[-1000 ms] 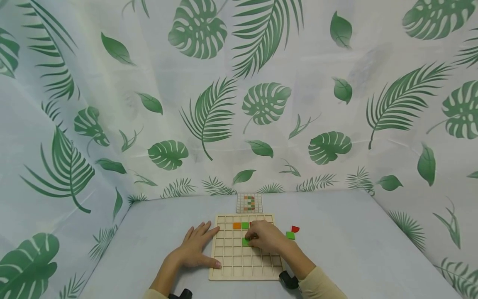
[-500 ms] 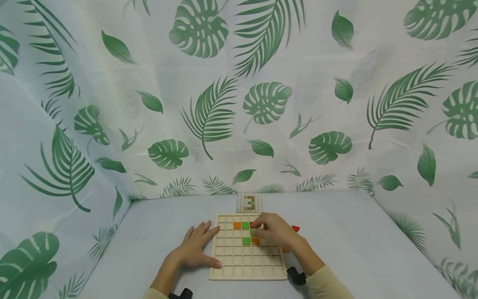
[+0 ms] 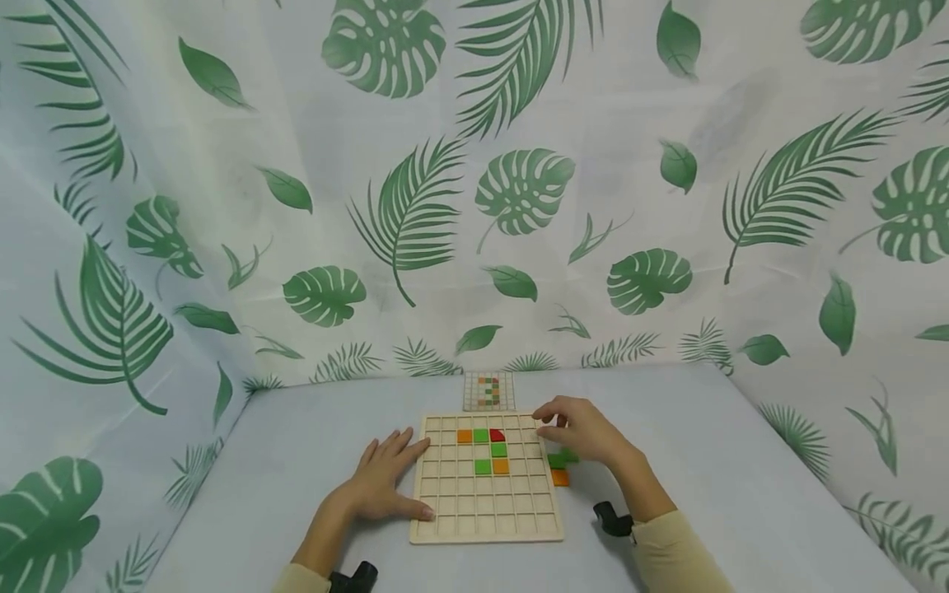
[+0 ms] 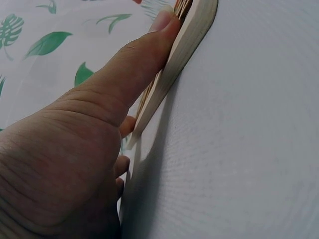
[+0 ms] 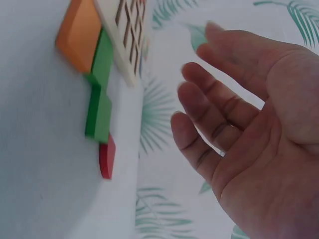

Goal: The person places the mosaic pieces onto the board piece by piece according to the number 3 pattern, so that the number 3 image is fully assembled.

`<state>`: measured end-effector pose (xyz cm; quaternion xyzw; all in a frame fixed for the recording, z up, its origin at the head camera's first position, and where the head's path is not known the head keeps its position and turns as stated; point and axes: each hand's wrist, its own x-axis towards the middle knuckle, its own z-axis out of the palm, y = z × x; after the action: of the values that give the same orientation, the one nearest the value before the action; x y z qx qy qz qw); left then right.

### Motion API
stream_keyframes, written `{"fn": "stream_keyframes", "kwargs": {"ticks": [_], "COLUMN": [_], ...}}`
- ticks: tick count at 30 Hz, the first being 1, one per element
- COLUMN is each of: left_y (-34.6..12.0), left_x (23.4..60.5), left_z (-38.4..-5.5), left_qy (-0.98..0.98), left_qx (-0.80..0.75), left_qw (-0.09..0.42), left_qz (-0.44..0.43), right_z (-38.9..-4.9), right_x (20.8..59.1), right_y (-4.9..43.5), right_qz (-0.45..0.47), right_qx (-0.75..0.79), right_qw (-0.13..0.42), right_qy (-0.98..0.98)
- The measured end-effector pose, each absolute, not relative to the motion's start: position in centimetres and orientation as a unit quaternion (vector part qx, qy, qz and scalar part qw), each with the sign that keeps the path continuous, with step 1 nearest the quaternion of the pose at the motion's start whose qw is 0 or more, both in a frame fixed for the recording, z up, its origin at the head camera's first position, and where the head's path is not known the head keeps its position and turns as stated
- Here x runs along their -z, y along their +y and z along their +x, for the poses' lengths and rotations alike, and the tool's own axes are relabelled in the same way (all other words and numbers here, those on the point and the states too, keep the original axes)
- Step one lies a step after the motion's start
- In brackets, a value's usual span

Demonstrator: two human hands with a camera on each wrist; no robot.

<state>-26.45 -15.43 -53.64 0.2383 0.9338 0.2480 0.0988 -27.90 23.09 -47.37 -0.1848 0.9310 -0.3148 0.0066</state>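
A wooden grid board (image 3: 485, 504) lies on the table with a few coloured tiles in its cells. The upper row has an orange tile (image 3: 465, 436), a green one and a red quarter-round tile (image 3: 497, 436). Below are a green tile (image 3: 498, 450), then another green one beside an orange tile (image 3: 501, 467). My left hand (image 3: 381, 486) is spread at the board's left side, its thumb (image 4: 149, 47) resting on the edge. Over the right edge hovers my right hand (image 3: 586, 430), fingers loosely bent; the right wrist view shows nothing in them.
Right of the board lie loose tiles: an orange tile (image 5: 79, 37), green tiles (image 5: 101, 112) and a red tile (image 5: 107, 157). Behind the board sits a small pattern card (image 3: 489, 392). A leaf-print cloth (image 3: 437, 329) hangs around the table.
My right hand has left the tiles in the middle and moved right, past the board's edge, uncovering the red, green and orange tiles. My left hand keeps its place at the board.
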Motion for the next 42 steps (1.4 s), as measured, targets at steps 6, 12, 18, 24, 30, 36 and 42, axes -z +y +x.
{"fn": "stream_keyframes", "kwargs": {"ticks": [6, 12, 18, 24, 30, 36, 42], "left_y": [-15.2, -15.1, -15.1, -15.3, -15.4, -15.3, -15.4], "left_x": [53.7, 53.8, 53.7, 53.6, 53.5, 53.6, 53.8], "left_z": [-26.7, -26.6, -26.6, -26.6, -26.5, -26.6, -26.6], "left_qy": [0.935, 0.937, 0.938, 0.939, 0.936, 0.936, 0.938], "left_qx": [-0.247, -0.244, -0.242, -0.237, -0.245, -0.246, -0.24], "left_qw": [0.1, 0.098, 0.098, 0.103, 0.106, 0.105, 0.1], "left_qz": [0.236, 0.231, 0.229, 0.225, 0.227, 0.227, 0.228], "right_z": [-27.7, -27.7, -27.7, -27.6, -27.7, -27.8, -27.7], "right_x": [47.1, 47.8, 48.3, 48.6, 49.0, 49.1, 49.1], "right_y": [24.1, 24.0, 23.6, 23.3, 23.2, 23.1, 22.9], "right_qz": [-0.142, -0.135, -0.138, -0.131, -0.127, -0.13, -0.139], "right_qx": [0.31, 0.294, 0.27, 0.26, 0.237, 0.222, 0.231], "right_qw": [0.058, 0.098, 0.101, 0.094, 0.086, 0.077, 0.079], "right_qy": [0.938, 0.941, 0.948, 0.952, 0.959, 0.963, 0.96]}}
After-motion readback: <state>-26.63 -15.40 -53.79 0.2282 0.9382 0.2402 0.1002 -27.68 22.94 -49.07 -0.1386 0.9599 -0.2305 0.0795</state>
